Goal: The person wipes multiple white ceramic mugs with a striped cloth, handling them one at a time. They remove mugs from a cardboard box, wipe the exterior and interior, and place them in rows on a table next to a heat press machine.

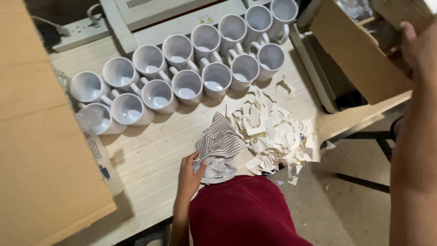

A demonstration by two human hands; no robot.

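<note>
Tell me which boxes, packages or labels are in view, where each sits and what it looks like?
Cardboard box: upper right, brown, flap open, right hand on it.
Cardboard sheet: left edge, large, plain brown.
Flat package: under that sheet, pale with blue print.
Warning label: on the white machine, small, yellow.

A pale wooden table (150, 155) carries two rows of white mugs (186, 86), a heap of torn paper scraps (273, 132), a crumpled striped cloth (221, 150) — and, at its far edge, a white power strip (82, 33).

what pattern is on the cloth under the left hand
The cloth is white with thin dark stripes, crumpled under the left hand; the head view shows it.
</note>
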